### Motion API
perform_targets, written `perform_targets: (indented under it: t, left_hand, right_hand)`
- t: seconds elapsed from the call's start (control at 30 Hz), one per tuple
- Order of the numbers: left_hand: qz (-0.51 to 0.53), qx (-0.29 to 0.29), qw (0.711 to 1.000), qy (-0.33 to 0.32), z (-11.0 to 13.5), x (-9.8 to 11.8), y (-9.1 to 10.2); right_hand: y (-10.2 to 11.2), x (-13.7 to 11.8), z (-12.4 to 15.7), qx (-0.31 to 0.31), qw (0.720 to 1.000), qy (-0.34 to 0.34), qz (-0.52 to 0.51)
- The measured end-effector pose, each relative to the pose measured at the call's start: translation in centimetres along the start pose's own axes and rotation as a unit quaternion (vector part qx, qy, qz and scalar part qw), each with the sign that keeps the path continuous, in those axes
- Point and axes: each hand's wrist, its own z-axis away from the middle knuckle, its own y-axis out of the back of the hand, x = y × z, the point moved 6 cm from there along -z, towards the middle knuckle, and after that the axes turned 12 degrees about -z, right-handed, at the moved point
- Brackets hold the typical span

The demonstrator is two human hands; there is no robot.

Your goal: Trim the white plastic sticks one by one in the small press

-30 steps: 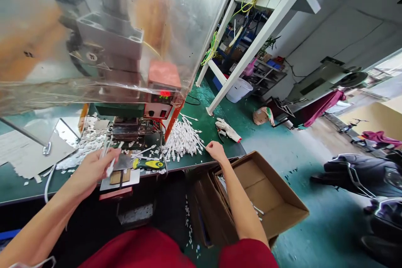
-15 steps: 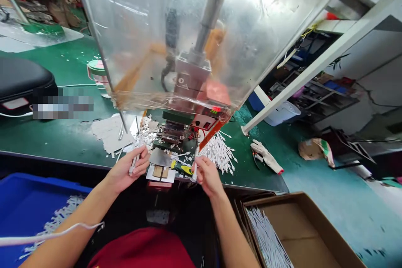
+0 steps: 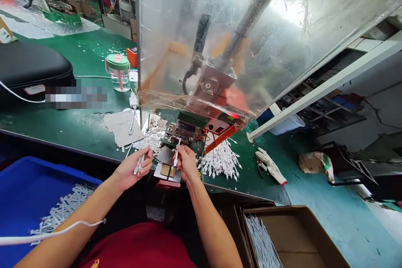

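Observation:
My left hand (image 3: 132, 169) is closed around a few short white cable-like pieces (image 3: 138, 165), left of the press. Between the thumb and fingers of my right hand (image 3: 187, 162) is one short white cable-like piece (image 3: 176, 158) with a blocky end, held upright. It is over a grey metal plate (image 3: 166, 155) in front of the press (image 3: 185, 130). Below that plate sits a small fixture with a brown block (image 3: 168, 170). Right of my right hand lies a heap of similar white pieces (image 3: 221, 159). A yellow-and-black handle is mostly hidden behind my right hand.
A clear plastic guard (image 3: 176, 63) hangs over the press. White scraps (image 3: 153, 136) and torn cardboard (image 3: 125, 127) lie left of it; a glove (image 3: 271, 165) lies right. A blue bin (image 3: 25, 184) and cardboard box (image 3: 301, 234), both with white pieces, flank me. A lidded jar (image 3: 119, 73) stands behind.
My right hand has moved left, from beside the yellow-and-black handle to the front of the press, with a white piece in it. My left hand still holds its pieces. The view has shifted.

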Motion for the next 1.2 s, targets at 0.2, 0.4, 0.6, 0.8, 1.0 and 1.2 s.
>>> perform_targets:
  t: [0.2, 0.4, 0.6, 0.8, 1.0, 1.2]
  left_hand:
    - [-0.053, 0.016, 0.998, 0.005, -0.2, -0.6, 0.0]
    - [-0.077, 0.004, 0.997, 0.02, -1.0, -1.5, -0.5]
    - [-0.213, 0.062, 0.974, -0.039, -2.3, -0.8, -2.5]
    - [-0.264, 0.063, 0.962, -0.037, -3.3, -1.0, -4.0]
    - [-0.336, 0.074, 0.938, -0.03, -4.0, -1.4, -3.8]
    - [-0.367, 0.109, 0.923, -0.038, -4.5, -1.7, -4.2]
  right_hand:
    - [0.0, 0.3, -0.3, 0.008, 1.0, -0.019, -0.002]
    - [0.1, 0.2, -0.2, 0.008, 1.0, -0.023, -0.012]
    - [-0.4, 0.2, 0.0, -0.015, 0.999, -0.023, -0.023]
    - [3.9, -2.9, 2.0, -0.077, 0.988, -0.02, 0.135]
    - [17.3, -12.8, -1.5, 0.095, 0.923, 0.067, 0.368]
    - [23.8, -18.8, -10.0, 0.257, 0.835, 0.095, 0.478]
